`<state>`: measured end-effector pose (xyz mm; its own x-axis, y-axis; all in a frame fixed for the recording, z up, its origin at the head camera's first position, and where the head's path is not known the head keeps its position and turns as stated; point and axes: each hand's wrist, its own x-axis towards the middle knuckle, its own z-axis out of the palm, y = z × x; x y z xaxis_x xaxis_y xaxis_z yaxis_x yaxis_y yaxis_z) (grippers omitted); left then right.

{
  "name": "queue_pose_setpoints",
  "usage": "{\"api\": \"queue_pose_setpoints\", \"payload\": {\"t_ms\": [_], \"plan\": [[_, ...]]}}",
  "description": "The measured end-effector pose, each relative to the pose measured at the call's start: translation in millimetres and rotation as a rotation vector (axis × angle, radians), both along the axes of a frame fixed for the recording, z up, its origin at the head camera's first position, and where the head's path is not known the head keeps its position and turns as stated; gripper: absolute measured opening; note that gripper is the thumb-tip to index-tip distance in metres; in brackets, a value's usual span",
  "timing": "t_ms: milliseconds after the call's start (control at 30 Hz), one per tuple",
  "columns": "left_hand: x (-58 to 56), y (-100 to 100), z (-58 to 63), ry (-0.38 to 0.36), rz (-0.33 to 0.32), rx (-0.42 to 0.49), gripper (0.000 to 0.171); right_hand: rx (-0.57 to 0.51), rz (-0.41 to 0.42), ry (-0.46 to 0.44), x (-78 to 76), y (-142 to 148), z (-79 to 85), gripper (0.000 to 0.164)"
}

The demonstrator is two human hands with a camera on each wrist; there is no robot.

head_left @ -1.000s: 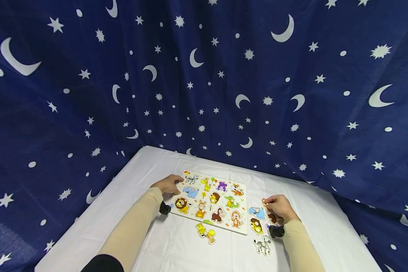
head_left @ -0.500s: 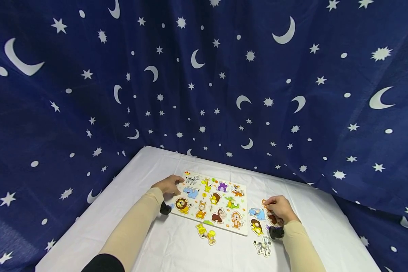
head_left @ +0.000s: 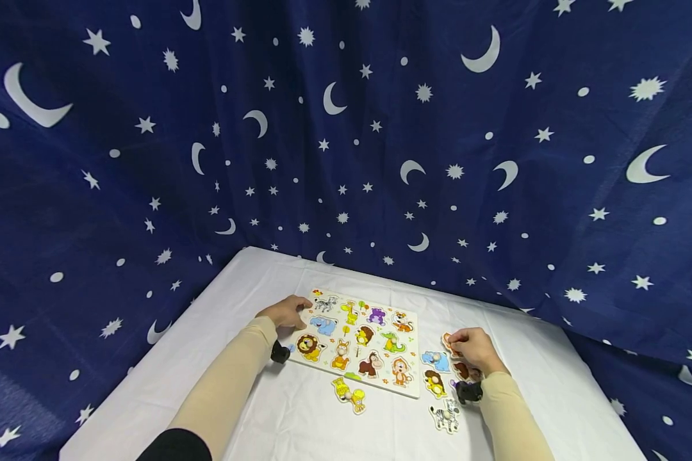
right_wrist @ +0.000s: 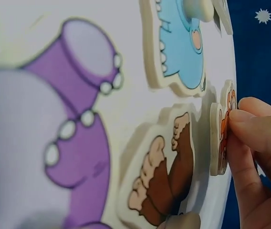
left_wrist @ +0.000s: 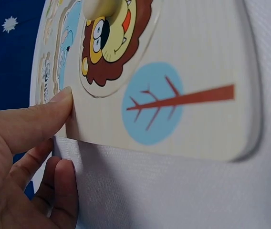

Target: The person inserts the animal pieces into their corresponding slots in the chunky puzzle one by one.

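Note:
A wooden animal puzzle board [head_left: 346, 333] lies on the white table. At its left edge, my left hand [head_left: 287, 314] grips it, thumb on the top face and other fingers at the side, near the lion piece [left_wrist: 114, 45]. To the right of the board, my right hand [head_left: 474, 349] pinches an orange animal puzzle piece [right_wrist: 220, 131] between thumb and fingers, its face partly hidden by the fingertips. Close to that hand lie a blue elephant piece [head_left: 435, 361], a brown ape piece [right_wrist: 161, 176] and a purple piece [right_wrist: 83, 148].
A hedgehog piece [head_left: 435, 383] and a zebra piece [head_left: 446, 416] lie right of the board. In front of its near edge is a giraffe piece [head_left: 348, 396]. A dark blue curtain [head_left: 346, 160] with moons and stars hangs behind the table [head_left: 300, 422].
My right hand and the orange piece have shifted slightly toward the far side of the table. The left hand stays at the board's edge.

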<state>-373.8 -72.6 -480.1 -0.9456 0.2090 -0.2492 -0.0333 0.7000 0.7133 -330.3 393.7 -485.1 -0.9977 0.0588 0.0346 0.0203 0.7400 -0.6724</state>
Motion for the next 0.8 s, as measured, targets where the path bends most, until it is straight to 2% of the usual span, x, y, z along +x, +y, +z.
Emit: {"api": "queue_pose_setpoints", "payload": {"t_ms": [200,400,600,800], "plan": [[-1.7,0,-1.4,-0.004,0.014,-0.016,0.059,-0.024,0.019,0.013,6.2,-4,4.6,0.012],[0.8,0,-3.0,-0.010,0.016,-0.012,0.059,-0.100,0.043,-0.007,8.8,-9,6.0,0.012],[0.6,0,-5.4,-0.008,0.017,-0.021,0.059,-0.075,0.071,0.005,13.3,-16,7.3,0.009],[2.5,1,-2.0,-0.011,0.021,-0.013,0.058,-0.073,0.127,0.020,18.0,-26,14.3,0.008]]}}
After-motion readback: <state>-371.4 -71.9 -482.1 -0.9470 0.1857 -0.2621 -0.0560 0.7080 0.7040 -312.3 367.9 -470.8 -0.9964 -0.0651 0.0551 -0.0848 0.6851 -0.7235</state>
